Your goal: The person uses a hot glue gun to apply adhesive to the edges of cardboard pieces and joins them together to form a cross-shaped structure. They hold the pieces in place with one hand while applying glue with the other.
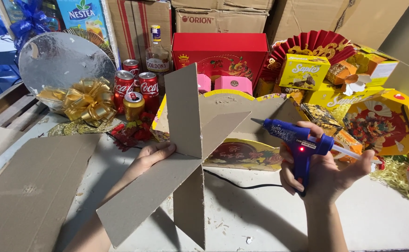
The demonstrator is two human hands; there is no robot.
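Scanning from the left edge, we note a flat cardboard sheet (29, 191) lying on the pale table (382, 219), with a round silver board (64, 58) and a gold ribbon bow (86, 99) behind it. Next come 4 drink cans (134, 91), 3 red and 1 gold, and a clear glass bottle (156, 51). Our left hand (149, 156) reaches under the cardboard cross (181, 154), 2 slotted strips held above the table; the thumb presses the long strip, and we cannot tell how the other fingers lie, as the card hides them. A black cord (234, 183) runs across the table. Our right hand (319, 170) is wrapped tight around the grip of the blue glue gun (298, 137), its nozzle pointing left, near the cross but not touching. A red indicator glows on it. Yellow gift boxes (382, 121) fill the right side.
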